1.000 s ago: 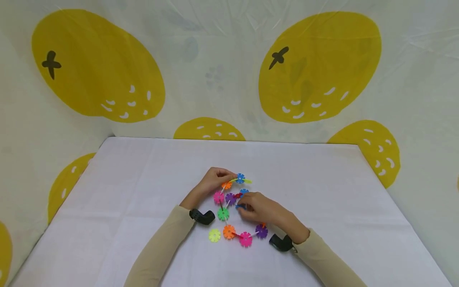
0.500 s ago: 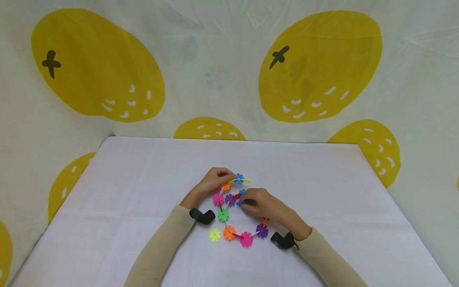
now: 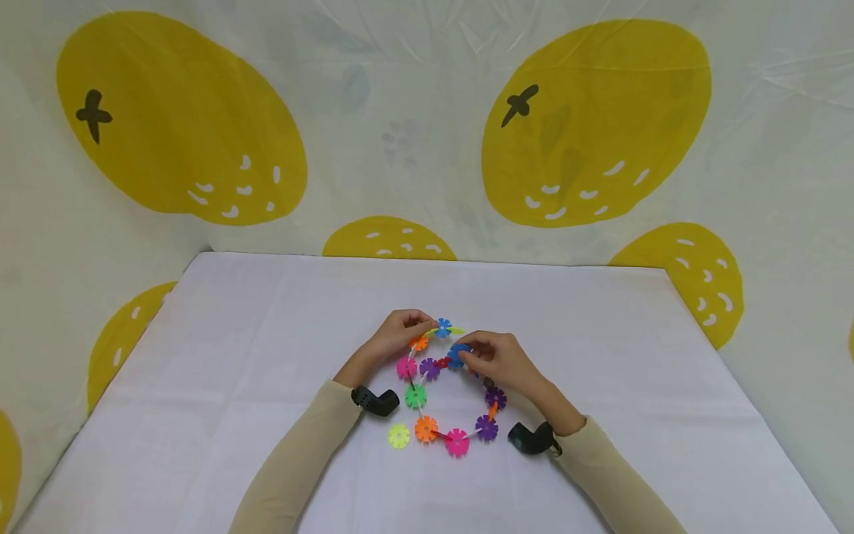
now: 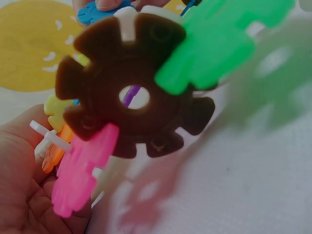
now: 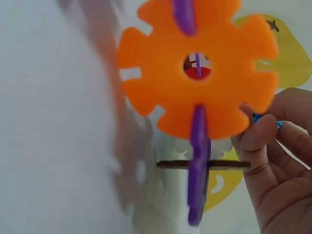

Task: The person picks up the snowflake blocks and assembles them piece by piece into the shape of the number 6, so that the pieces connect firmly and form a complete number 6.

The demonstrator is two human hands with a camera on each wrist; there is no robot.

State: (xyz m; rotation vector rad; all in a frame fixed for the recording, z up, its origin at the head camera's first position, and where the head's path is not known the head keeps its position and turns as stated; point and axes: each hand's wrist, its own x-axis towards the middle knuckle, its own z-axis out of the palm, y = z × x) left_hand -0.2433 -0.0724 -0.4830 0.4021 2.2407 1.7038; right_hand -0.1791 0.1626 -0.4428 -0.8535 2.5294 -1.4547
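Slotted plastic snowflake discs, linked into a looping chain, curve between the hands; a pink disc (image 3: 457, 443) lies at its near end. My left hand (image 3: 400, 334) pinches the chain's far upper part, fingertips beside a blue disc (image 3: 443, 328) and a yellow disc (image 3: 457, 331) seen edge-on. My right hand (image 3: 497, 360) pinches another blue disc (image 3: 457, 356) between thumb and fingers, right by a small red disc (image 3: 443, 363). A brown disc (image 4: 146, 63) joins green (image 4: 219, 44) and pink discs in the left wrist view. An orange disc (image 5: 219, 102) fills much of the right wrist view.
A loose yellow-green disc (image 3: 399, 437) lies on the white tabletop (image 3: 267, 326), left of the chain's near side. Black wrist cameras sit on both wrists. Behind the table hangs a pale cloth (image 3: 414, 148) printed with yellow fruit.
My right hand has moved up and away from me, bringing its blue disc to the red one. Purple and brown discs on the chain's right side have come into view. My left hand stays nearly still.
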